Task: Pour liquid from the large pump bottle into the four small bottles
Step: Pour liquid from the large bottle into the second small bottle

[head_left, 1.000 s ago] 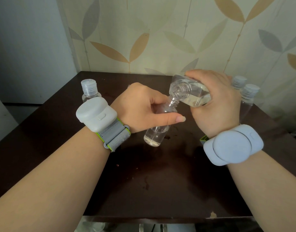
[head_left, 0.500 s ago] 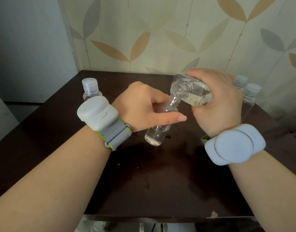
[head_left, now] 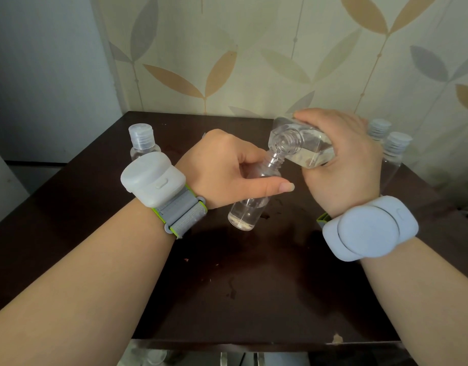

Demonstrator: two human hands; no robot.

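Leafy wallpaper behind a dark table. Your right hand grips the big bottle tipped over (pump's off), mouth touching the open small bottle your left hand holds tilted above the tabletop.

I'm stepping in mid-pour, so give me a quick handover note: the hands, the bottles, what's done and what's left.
Left hand grips the open small bottle, tilted, partly filled.
Right hand holds the large bottle tipped, mouth at the small bottle's neck.
Three capped small bottles stand on the table: one back left, two back right; their fill is unclear.
Left: finish this fill, cap it.
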